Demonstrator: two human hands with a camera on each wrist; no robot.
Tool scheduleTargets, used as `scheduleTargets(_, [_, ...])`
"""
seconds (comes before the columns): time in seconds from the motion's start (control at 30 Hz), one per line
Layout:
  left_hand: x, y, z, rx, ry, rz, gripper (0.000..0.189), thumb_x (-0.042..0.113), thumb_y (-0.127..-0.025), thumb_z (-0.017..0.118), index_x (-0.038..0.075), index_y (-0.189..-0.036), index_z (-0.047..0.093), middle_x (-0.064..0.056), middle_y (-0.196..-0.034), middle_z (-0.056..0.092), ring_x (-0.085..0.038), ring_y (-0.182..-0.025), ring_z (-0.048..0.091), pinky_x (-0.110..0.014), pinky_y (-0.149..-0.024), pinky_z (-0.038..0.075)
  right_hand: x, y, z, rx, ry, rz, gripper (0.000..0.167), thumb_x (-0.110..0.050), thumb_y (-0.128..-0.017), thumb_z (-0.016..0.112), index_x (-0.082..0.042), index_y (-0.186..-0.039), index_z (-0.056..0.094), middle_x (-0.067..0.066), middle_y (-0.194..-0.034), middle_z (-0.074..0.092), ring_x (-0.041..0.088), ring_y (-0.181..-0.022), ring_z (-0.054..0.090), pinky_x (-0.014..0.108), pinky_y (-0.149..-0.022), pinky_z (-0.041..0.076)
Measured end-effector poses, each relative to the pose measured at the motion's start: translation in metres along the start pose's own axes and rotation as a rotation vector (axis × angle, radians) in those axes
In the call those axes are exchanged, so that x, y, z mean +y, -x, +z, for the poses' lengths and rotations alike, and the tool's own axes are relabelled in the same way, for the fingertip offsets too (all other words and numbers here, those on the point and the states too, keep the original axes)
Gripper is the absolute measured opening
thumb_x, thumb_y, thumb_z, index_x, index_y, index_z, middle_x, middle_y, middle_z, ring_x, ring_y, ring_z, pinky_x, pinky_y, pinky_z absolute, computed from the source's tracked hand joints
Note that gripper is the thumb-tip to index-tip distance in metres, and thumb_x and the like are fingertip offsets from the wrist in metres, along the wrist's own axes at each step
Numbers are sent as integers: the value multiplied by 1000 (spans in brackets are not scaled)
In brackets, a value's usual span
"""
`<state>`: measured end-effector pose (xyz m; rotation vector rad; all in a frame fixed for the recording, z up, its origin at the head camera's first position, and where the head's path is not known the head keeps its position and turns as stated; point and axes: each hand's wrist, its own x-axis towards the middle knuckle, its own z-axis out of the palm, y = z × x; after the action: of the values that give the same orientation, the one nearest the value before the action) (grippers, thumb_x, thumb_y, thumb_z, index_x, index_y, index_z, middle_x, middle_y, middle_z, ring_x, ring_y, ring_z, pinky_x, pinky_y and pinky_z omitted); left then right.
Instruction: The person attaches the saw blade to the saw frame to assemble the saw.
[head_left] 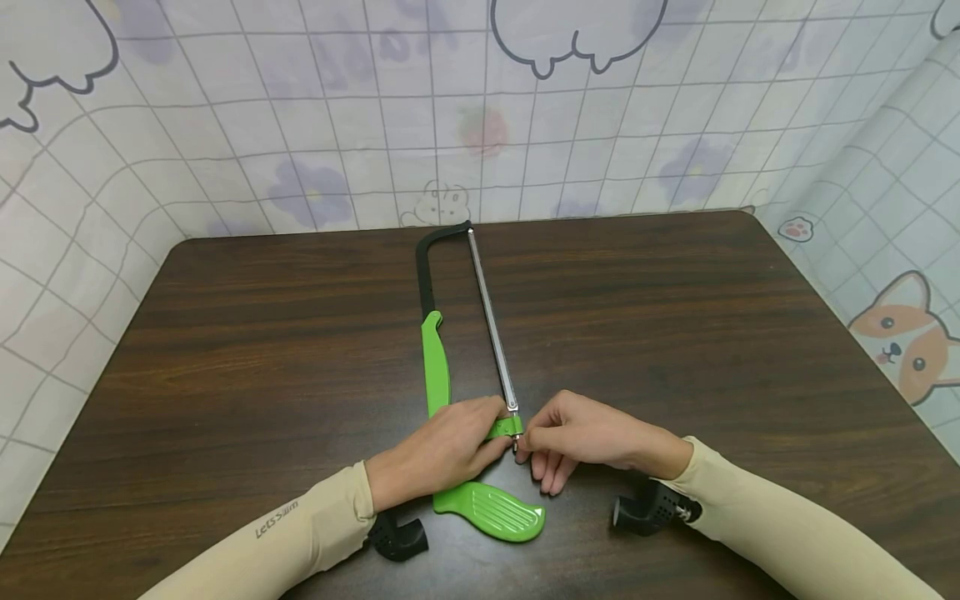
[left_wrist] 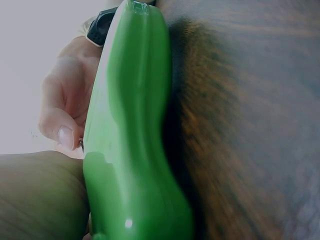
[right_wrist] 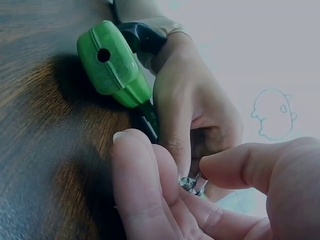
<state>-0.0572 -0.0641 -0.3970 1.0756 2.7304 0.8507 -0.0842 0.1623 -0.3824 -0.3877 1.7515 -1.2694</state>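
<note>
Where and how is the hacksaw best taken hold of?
Probably by the ribbed near end of the green handle, coming from the right: it curves out rightward, uncovered, on the near side of the left hand, while the blade extends away.

The saw handle (head_left: 493, 512) looks glossy plastic, its blade (head_left: 491, 318) shiny metal, the tabletop (head_left: 645, 317) smooth, grained wood.

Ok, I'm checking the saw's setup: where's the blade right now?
In the head view, the silver blade runs right of the black frame, from its far tip to the green bracket.
</note>
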Motion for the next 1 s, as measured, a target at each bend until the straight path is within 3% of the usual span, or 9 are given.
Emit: scheduleTargets(1.0, [0,0,-1,-11,1,-9,10,18,-103,62,9,-108,62,3,-84,60,-5,-73,51,-19,-65,46,-1,1,2,4,-8,-1,33,-8,-99,46,7,-101,75,3,-71,70,12,-61,71,27,-59,61])
